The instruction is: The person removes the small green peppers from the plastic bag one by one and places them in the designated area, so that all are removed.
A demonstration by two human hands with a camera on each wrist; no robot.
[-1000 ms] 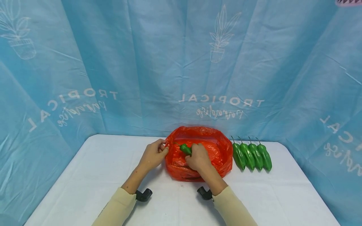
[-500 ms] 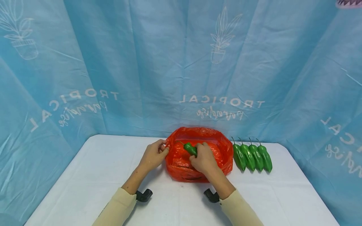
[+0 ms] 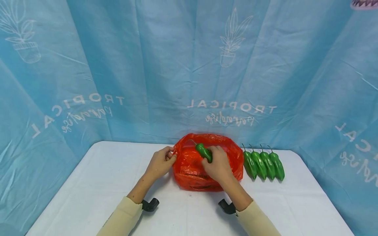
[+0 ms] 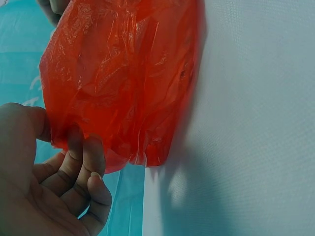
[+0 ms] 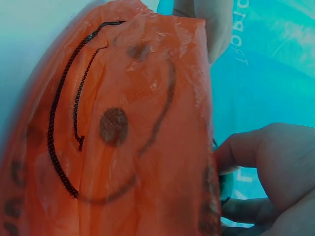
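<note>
A red plastic bag [image 3: 192,183] stands with its mouth spread at the back of the table. My left hand [image 3: 160,163] pinches the left edge of its rim; the left wrist view shows thumb and fingertips on the red film [image 4: 123,73]. Over the bag's opening, my right hand [image 3: 219,165] grips a green chili pepper [image 3: 203,151], its stem pointing up and left. From the right wrist view, the bag's wall [image 5: 147,172] with a printed smiley hides most of that pepper, and my right hand [image 5: 275,182] shows beyond the rim.
Several green chili peppers [image 3: 267,164] lie side by side in a row just right of the bag, stems toward the back. A blue curtain [image 3: 165,82] hangs behind the white table [image 3: 103,183].
My right hand has moved right and slightly up with the pepper, which now shows more of its length. The left hand has stayed on the bag's rim.
</note>
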